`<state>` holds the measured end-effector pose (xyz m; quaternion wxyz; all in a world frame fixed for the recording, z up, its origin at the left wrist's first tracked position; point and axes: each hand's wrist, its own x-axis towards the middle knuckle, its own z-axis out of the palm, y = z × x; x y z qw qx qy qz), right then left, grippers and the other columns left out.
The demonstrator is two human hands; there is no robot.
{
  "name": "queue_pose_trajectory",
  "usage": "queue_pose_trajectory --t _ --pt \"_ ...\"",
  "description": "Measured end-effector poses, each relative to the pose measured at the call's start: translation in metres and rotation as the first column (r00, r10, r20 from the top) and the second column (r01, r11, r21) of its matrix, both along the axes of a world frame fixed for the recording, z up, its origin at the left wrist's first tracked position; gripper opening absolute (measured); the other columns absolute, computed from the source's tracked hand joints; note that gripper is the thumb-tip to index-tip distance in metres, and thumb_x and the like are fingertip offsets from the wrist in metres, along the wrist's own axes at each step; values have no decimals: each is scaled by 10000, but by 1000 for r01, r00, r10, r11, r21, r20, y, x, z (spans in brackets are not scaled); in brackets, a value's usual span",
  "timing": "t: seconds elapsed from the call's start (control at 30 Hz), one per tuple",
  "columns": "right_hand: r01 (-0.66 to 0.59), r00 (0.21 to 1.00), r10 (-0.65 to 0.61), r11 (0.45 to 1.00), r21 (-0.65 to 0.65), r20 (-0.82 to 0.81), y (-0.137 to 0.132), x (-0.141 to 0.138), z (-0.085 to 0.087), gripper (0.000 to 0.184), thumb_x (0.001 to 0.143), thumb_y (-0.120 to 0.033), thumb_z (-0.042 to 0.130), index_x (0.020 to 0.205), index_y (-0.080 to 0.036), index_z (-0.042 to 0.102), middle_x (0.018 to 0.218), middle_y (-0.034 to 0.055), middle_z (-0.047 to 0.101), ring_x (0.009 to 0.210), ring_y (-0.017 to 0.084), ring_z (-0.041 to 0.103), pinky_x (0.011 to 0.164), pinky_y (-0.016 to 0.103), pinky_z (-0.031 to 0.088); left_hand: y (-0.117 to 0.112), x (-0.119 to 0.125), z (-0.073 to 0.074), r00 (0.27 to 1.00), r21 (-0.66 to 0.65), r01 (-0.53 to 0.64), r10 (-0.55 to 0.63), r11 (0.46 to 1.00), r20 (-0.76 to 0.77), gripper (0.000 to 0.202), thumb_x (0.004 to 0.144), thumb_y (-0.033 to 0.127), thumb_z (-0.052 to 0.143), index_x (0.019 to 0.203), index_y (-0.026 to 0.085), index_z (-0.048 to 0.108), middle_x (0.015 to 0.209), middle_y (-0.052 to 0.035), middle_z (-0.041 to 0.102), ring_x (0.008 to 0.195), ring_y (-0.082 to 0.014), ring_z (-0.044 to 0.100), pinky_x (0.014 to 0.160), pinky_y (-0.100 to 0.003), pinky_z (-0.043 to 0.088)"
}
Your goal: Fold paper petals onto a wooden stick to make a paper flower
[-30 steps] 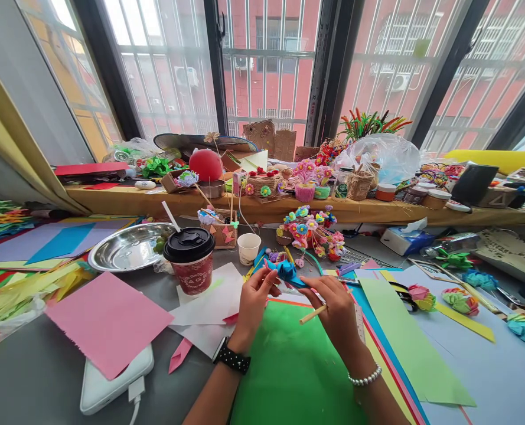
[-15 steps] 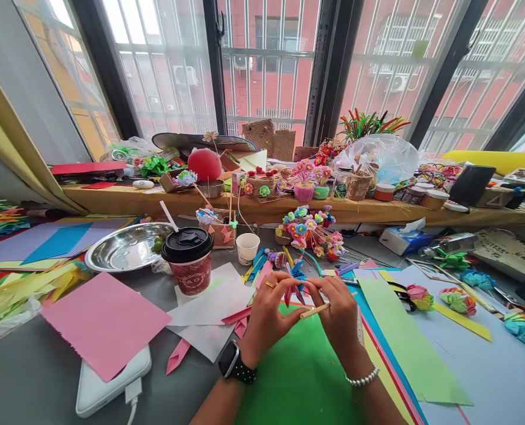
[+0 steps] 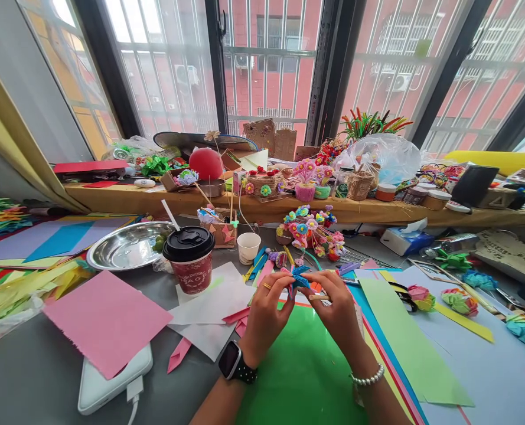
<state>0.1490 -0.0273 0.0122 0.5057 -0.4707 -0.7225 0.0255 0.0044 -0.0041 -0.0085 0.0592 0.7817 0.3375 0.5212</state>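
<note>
Above the green mat, a small blue and pink folded paper piece is pinched between my two hands. My left hand, wearing a ring and a watch, is closed on its left side. My right hand has its thumb and fingers closed on the right side, and a thin wooden stick is tucked in that hand. Fingers hide part of the paper's folds. Loose pink folded strips lie left of my left hand, beside white paper sheets.
A lidded coffee cup with a straw and a small paper cup stand behind my left hand. Farther left are a metal bowl and a pink sheet over a white power bank. Paper flowers and green paper lie right.
The paper piece has turned, so more blue faces me. The fingers of my right hand have moved in closer, and the wooden stick shows shorter and more level.
</note>
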Motion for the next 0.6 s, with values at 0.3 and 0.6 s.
queue_pose_trajectory --t 0.3,0.6 --pt "19 999 -21 997 78 35 -2 -1 -5 204 782 -177 536 978 -202 588 821 50 602 757 178 543 678 306 457 -4 3 3 999 -36 9 -10 999 -40 210 786 142 482 989 198 480 965 -61 567 936 -168 521 815 -325 458" --pt "15 999 -20 994 108 45 -3 -3 -3 193 794 -154 512 962 -199 596 796 47 606 743 168 549 652 286 464 -6 2 4 998 -35 -35 33 999 -47 203 780 163 508 979 196 487 962 -55 558 903 -157 530 777 -298 457"
